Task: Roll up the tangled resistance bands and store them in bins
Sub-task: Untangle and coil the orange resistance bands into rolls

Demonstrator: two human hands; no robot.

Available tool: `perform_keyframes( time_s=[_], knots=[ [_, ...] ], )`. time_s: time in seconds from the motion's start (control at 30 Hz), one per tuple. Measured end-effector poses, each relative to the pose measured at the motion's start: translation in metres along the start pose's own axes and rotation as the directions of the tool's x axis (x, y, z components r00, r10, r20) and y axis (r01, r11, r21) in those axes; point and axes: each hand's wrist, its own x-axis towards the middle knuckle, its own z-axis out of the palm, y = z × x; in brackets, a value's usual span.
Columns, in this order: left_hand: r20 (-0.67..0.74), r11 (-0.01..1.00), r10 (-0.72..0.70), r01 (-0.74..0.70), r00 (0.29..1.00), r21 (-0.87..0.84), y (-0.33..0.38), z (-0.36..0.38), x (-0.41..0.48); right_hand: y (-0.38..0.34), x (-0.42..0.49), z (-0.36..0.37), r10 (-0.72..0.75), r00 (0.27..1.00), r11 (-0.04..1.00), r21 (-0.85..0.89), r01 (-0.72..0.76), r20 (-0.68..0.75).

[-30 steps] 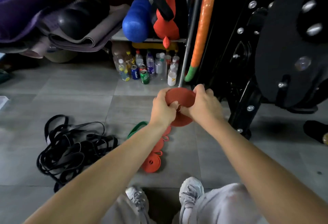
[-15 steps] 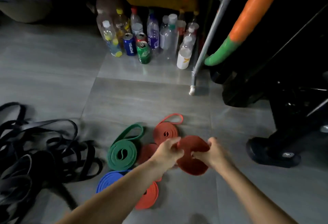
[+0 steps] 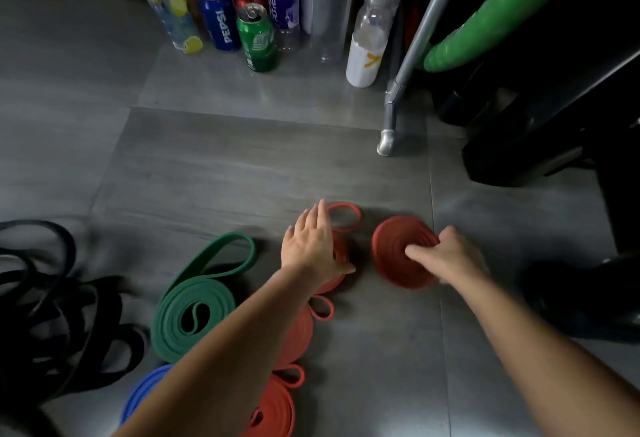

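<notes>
Right hand: the right hand [image 3: 450, 258] is gripping the rolled dark red band [image 3: 391, 249], its fingers [image 3: 420, 252] curling narrowly into the middle of the coil.
Dark red band: it is sitting low over the grey floor [image 3: 242, 166], right of centre, with its coils bulging into a shallow cone. I cannot tell whether it is resting on the tile.
Left hand: the left hand [image 3: 310, 242] is holding nothing, with its fingers [image 3: 320, 214] reaching out straight and slightly spread, palm down.
Second red roll: a second red roll [image 3: 341, 251] is peeking out from under the left palm. Its loose loop is lying just beyond the fingertips, and I cannot tell if there is contact.
Other rolls: a green roll [image 3: 194, 312] is lying to the left, a blue roll [image 3: 145, 388] nearer, and an orange roll [image 3: 277, 409] at the near edge.
Tangle: black bands [image 3: 52, 315] are lying unrolled at the far left.
Far side: cans and bottles [image 3: 258, 38] are standing beside a metal leg [image 3: 391, 117].
</notes>
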Motion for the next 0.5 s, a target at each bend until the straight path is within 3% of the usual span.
perform_keyframes(
  time_s=[0.13, 0.33, 0.5],
  knots=[
    [-0.018, 0.983, 0.056, -0.052, 0.998, 0.175, 0.001, 0.017, 0.006, -0.012, 0.023, -0.008, 0.059, 0.997, 0.996, 0.073, -0.055, -0.048],
    [0.049, 0.983, 0.006, -0.015, 0.999, 0.185, 0.002, 0.013, 0.018, -0.034, 0.036, -0.005, 0.075, 0.991, 0.988, 0.144, -0.059, -0.108],
    [0.048, 0.972, 0.078, -0.086, 0.996, 0.218, 0.001, 0.015, 0.018, -0.045, 0.048, -0.005, 0.057, 0.984, 0.989, 0.146, -0.032, -0.17]
  ],
)
